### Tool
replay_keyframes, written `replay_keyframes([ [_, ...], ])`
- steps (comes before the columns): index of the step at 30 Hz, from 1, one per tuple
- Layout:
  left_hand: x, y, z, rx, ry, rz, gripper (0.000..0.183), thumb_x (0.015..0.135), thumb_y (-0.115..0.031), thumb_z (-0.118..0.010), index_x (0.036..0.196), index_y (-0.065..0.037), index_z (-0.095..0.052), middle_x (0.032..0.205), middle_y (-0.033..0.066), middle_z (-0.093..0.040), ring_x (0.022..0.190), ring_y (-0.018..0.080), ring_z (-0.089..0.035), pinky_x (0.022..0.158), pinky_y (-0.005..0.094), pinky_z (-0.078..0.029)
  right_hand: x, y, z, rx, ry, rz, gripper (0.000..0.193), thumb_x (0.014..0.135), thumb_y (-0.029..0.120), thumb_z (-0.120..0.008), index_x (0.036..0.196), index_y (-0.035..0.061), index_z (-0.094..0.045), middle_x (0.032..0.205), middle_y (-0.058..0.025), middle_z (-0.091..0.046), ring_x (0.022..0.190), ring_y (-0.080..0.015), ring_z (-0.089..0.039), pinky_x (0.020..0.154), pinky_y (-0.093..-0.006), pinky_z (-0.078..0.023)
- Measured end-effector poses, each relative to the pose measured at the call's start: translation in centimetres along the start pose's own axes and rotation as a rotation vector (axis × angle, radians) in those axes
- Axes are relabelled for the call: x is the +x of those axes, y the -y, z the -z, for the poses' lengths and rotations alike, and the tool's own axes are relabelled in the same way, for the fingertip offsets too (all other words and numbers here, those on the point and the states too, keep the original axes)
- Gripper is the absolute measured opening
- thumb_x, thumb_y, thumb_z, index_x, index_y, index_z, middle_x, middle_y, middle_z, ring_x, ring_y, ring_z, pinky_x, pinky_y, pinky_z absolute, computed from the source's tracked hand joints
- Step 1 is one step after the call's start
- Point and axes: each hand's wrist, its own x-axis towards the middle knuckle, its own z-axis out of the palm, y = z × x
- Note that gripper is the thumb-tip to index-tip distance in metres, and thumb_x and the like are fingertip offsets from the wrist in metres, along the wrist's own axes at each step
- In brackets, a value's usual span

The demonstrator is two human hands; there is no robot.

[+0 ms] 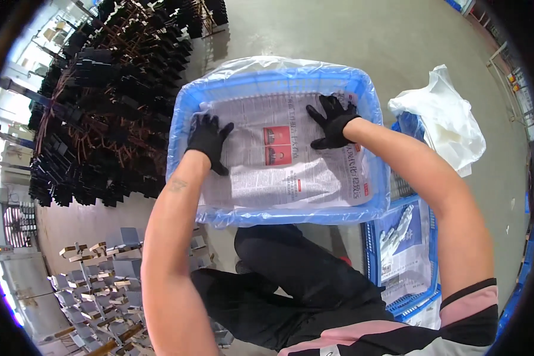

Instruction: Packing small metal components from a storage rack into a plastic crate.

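In front of me stands a blue plastic crate (323, 74) lined with a clear plastic bag (231, 218) whose edge folds over the rim. Newspaper sheets (249, 151) cover the inside; what lies under them is hidden. My left hand (209, 141), in a black glove, rests on the paper near the left wall with its fingers spread. Toward the far right corner, my right hand (332, 123), gloved likewise, lies on the newspaper, fingers apart. Neither hand holds anything.
Racks hung with many black parts (113, 101) crowd the left side. Below them stands a rack of grey flat parts (101, 279). To the right are another blue crate with newspaper (406, 261) and a white plastic bag (448, 121). My knees (296, 261) are close to the lined crate.
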Motion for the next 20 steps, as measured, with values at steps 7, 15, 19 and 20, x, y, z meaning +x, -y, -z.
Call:
replay_keyframes([
  [7, -3.3, 0.6, -2.5, -0.224, -0.094, -0.156, 0.144, 0.042, -0.061, -0.091, 0.160, -0.016, -0.021, 0.161, 0.0253, -0.025, 0.151, 0.0410, -0.019, 0.124, 0.0519, -0.010, 0.2, -0.4, -0.7, -0.034, -0.121, 0.042, 0.104, 0.083, 0.076, -0.052, 0.162, 0.0263, -0.006, 0.166, -0.0237, 0.000, 0.153, -0.0465, 0.000, 0.119, -0.0661, -0.006],
  [15, -4.1, 0.6, -5.8, -0.176, -0.193, -0.139, 0.143, 0.040, -0.058, -0.092, 0.159, -0.014, -0.024, 0.160, 0.0269, -0.024, 0.149, 0.0437, -0.022, 0.123, 0.0505, -0.015, -2.9, 2.0, 1.8, -0.057, -0.115, 0.050, 0.098, 0.086, 0.075, -0.049, 0.162, 0.0254, -0.011, 0.166, -0.0247, -0.002, 0.153, -0.0469, -0.002, 0.117, -0.0699, -0.007],
  [19, -4.2, -0.8, -4.4, -0.119, -0.048, -0.051, 0.144, 0.041, -0.060, -0.092, 0.160, -0.018, -0.023, 0.162, 0.0248, -0.022, 0.150, 0.0429, -0.020, 0.124, 0.0506, -0.013, -5.0, 2.1, 0.9, -0.053, -0.006, 0.066, 0.097, 0.087, 0.077, -0.046, 0.162, 0.0256, -0.013, 0.167, -0.0202, -0.003, 0.153, -0.0461, -0.003, 0.115, -0.0722, -0.007],
  [20, -4.4, -1.0, -4.2, -0.110, -0.028, -0.024, 0.144, 0.041, -0.060, -0.092, 0.160, -0.021, -0.022, 0.162, 0.0237, -0.022, 0.151, 0.0429, -0.018, 0.124, 0.0509, -0.011, -5.0, 2.1, 0.6, -0.057, 0.049, 0.075, 0.097, 0.087, 0.077, -0.045, 0.162, 0.0257, -0.013, 0.168, -0.0181, -0.003, 0.153, -0.0458, -0.004, 0.115, -0.0729, -0.007],
])
